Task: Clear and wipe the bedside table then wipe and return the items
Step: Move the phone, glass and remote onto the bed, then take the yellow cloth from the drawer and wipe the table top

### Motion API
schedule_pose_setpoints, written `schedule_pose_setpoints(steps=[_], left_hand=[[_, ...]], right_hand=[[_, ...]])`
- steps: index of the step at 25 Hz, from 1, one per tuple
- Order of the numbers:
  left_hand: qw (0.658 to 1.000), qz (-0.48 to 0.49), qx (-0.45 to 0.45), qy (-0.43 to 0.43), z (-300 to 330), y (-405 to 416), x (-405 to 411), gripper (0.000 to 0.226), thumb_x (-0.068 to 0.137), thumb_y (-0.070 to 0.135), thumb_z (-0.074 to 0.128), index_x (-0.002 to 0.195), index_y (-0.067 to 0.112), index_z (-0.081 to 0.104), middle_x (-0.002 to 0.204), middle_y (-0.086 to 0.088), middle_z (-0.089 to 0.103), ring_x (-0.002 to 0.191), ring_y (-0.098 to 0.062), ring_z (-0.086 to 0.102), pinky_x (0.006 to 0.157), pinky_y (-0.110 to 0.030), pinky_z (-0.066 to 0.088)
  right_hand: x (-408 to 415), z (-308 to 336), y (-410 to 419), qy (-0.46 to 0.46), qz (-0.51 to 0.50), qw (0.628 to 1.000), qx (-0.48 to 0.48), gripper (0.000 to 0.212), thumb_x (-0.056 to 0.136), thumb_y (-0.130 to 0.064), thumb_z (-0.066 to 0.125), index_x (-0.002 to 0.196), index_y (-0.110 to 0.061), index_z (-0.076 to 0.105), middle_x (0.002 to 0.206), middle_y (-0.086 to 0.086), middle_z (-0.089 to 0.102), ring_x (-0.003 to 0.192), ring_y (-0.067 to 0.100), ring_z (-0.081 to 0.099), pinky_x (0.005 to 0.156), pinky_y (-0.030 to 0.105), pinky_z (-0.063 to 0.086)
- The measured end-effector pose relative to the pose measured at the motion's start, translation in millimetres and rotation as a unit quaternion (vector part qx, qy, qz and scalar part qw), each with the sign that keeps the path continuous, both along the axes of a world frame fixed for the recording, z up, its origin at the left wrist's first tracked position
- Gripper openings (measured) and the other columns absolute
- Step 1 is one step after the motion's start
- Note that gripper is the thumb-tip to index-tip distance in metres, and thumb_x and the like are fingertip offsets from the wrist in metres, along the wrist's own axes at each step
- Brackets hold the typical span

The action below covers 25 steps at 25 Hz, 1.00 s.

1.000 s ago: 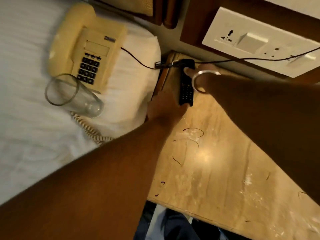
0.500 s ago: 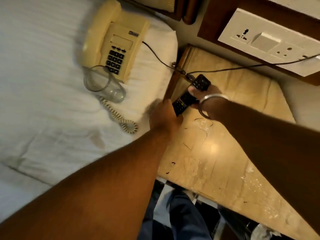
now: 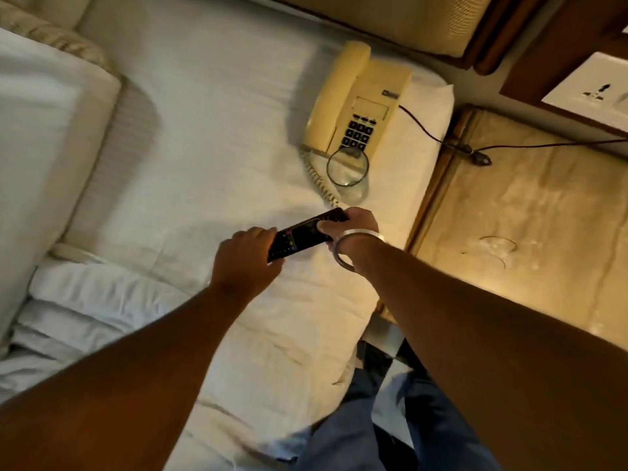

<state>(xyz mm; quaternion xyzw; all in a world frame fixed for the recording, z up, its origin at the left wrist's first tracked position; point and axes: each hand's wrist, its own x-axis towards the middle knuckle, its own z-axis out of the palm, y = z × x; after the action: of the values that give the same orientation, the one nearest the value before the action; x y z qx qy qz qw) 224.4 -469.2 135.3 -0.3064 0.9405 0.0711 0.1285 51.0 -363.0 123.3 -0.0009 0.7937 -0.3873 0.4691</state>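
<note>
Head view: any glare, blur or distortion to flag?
Head view: warm, dim light; a glare patch on the bedside table at the right; forearms and bed linen near the bottom edge are smeared with motion blur; the telephone keypad and the remote held by both hands stay fairly legible; wide-angle bending shows toward the frame edges.

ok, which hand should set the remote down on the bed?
Probably left. The left hand grips the remote's near end, over open sheet. The right hand grips the far end, close to the glass and phone.
</note>
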Motion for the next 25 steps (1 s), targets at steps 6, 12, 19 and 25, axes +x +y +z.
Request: schedule_pose_setpoints(steps=[6, 12, 19, 25], left_hand=[[0.997, -0.041, 0.007, -0.061, -35.4, -36.1, -8.6, 0.044, 0.091, 0.027, 0.058, 0.135, 0.020, 0.053, 0.124, -0.006, 0.064, 0.108, -0.031, 0.060, 0.086, -0.042, 0.048], [0.987, -0.157, 0.019, 0.040, -12.8, 68.3, -32.3, 0.051, 0.088, 0.023, 0.061, 0.136, 0.010, 0.056, 0.135, -0.013, 0.060, 0.124, -0.033, 0.055, 0.102, -0.048, 0.043], [0.944, -0.318, 0.080, 0.042, -96.3, 258.1, -115.8, 0.054, 0.091, 0.032, 0.054, 0.143, 0.017, 0.050, 0.148, -0.008, 0.051, 0.137, -0.029, 0.045, 0.116, -0.047, 0.027], [0.939, -0.340, 0.045, 0.030, -157.9, 309.0, -166.0, 0.060, 0.095, 0.044, 0.040, 0.153, 0.031, 0.032, 0.162, -0.010, 0.027, 0.149, -0.033, 0.025, 0.121, -0.056, 0.013]], right_hand=[[10.8, -25.5, -6.0, 0.138, 0.053, 0.982, 0.120, 0.029, 0.078, -0.028, 0.070, 0.101, -0.011, 0.068, 0.102, 0.010, 0.071, 0.098, 0.029, 0.065, 0.072, 0.025, 0.042], [11.4, 6.7, 164.8, 0.159, 0.073, 0.978, 0.115, 0.018, 0.087, -0.023, 0.059, 0.101, -0.017, 0.068, 0.102, 0.007, 0.071, 0.096, 0.025, 0.064, 0.073, 0.018, 0.037], [50.4, -75.3, 345.2, 0.056, 0.232, 0.955, 0.179, 0.042, 0.092, -0.030, 0.054, 0.132, -0.019, 0.050, 0.124, 0.012, 0.063, 0.113, 0.031, 0.058, 0.090, 0.034, 0.048], [61.0, -166.0, 350.2, 0.028, 0.234, 0.951, 0.200, 0.075, 0.087, -0.041, 0.059, 0.149, -0.026, 0.019, 0.149, 0.021, 0.035, 0.129, 0.042, 0.041, 0.103, 0.045, 0.042]])
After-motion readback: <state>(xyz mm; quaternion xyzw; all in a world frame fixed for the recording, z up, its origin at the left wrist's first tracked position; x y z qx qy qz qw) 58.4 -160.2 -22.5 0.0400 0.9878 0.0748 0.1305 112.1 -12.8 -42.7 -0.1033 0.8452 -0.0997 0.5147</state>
